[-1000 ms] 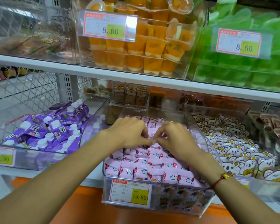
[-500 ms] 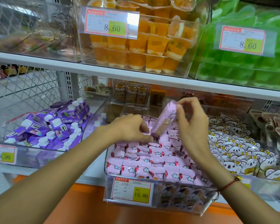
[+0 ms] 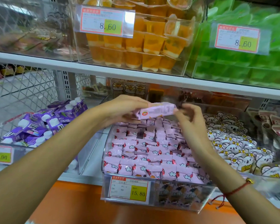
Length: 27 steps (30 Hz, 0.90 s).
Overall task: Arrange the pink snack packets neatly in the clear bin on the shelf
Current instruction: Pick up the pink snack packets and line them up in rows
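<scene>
A second ago both hands were down among the pink snack packets (image 3: 152,152), fingertips working at the middle rows. Half a second ago the right hand had lifted one packet out, tilted on end. Now that lifted pink packet (image 3: 157,110) lies roughly level above the back of the clear bin (image 3: 181,196), and it has passed across: the left hand (image 3: 120,109) grips its left end, fingers curled round it. The right hand (image 3: 191,117) sits just beside the packet's right end, fingers loosely bent and blurred with motion; whether it touches the packet I cannot tell, but it does not look clamped on it.

Below the hands the packets lie in fairly even rows toward the person, looser and more jumbled under the hands at the back. The bin's price tag (image 3: 128,188) reads 15.80 at the front wall nearest the person.

The change suggests the packet was pulled out because it lay wrong, and is being turned to match the rows before it goes back down. The task seems well along at the front and unfinished at the back.

Beyond the left hand sits a bin of purple cartons (image 3: 44,122); beyond the right hand, white cartoon-print packets (image 3: 236,146).
</scene>
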Motion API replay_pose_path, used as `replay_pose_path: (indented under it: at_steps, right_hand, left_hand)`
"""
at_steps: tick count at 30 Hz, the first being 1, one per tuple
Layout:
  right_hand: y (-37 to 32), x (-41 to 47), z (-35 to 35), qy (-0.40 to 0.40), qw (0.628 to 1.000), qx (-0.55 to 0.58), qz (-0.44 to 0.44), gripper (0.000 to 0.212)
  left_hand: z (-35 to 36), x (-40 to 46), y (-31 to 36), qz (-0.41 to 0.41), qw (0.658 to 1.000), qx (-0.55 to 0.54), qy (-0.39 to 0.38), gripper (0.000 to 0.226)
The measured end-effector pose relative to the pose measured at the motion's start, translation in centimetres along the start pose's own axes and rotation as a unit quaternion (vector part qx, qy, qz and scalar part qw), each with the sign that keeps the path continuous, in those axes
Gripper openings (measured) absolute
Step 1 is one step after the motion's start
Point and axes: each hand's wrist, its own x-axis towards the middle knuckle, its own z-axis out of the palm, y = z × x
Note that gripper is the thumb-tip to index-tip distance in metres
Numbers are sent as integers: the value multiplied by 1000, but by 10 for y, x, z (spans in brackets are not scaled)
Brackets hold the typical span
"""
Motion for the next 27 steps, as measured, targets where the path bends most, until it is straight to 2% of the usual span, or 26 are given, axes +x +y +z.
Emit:
replay_pose_path:
  at_steps: [3, 5, 7, 9, 11, 13, 15, 19, 21, 23, 27]
  right_hand:
    - [2, -7, 1, -61, 969, -158, -178, 55]
    - [3, -9, 5, -82, 942, -211, -247, 53]
    - [5, -9, 8, -76, 925, -253, -275, 43]
    - [6, -9, 9, -80, 929, -251, -261, 35]
    - [7, -7, 7, -109, 955, -186, -202, 30]
    - [8, -5, 4, -135, 977, -105, -131, 30]
    - [8, -2, 2, -144, 983, -68, -94, 32]
    - [10, -2, 0, -154, 985, -26, -78, 33]
    - [11, -2, 0, -126, 989, -20, -78, 31]
    - [12, 0, 0, -77, 995, 17, -56, 28]
    - [15, 8, -3, 12, 999, 6, -47, 29]
  left_hand:
    - [1, 3, -2, -77, 995, -68, 3, 24]
    - [3, 3, -1, -92, 993, -74, 1, 30]
    - [5, 3, 0, -94, 994, -50, -1, 42]
    - [3, 2, 0, -83, 996, -3, -22, 62]
    - [1, 0, 1, -67, 996, 42, -48, 72]
    - [1, -3, 4, -40, 996, 61, -53, 59]
    - [3, -3, 5, -5, 996, 79, -36, 39]
    - [7, 0, 2, 54, 994, 93, 4, 34]
    - [11, 2, -3, 72, 992, 106, 12, 42]
    - [14, 3, -14, 81, 982, 167, 24, 52]
    - [23, 7, -35, 96, 929, 358, -10, 38]
